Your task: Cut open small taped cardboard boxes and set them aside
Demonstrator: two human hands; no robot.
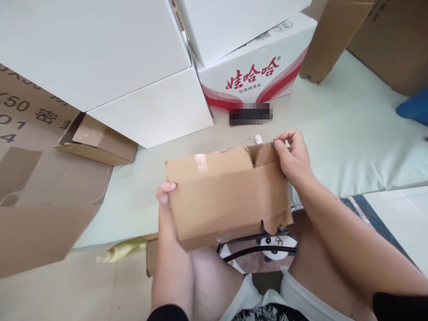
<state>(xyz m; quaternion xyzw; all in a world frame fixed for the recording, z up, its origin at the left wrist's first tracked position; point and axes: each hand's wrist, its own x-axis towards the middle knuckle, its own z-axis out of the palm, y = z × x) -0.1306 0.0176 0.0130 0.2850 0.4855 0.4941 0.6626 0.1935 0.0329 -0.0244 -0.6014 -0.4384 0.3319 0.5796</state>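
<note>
A small brown cardboard box (214, 205) is held in front of me above my lap, its right end open with flaps standing out. A strip of clear tape (201, 163) crosses its upper edge. My left hand (165, 192) grips the closed left end, thumb on the near face and the other fingers mostly hidden behind. At the upper right, my right hand (293, 156) pinches a flap (267, 154) at the open end between thumb and fingers. The inside of the box is mostly hidden from me.
A small white object (258, 139) and a blurred dark object (250, 113) lie on the pale green cover (361, 147). Behind stand a red-and-white carton (254, 80) and white boxes (150, 107). An open cardboard box (107, 142) sits left; a blue object (414, 107) is right.
</note>
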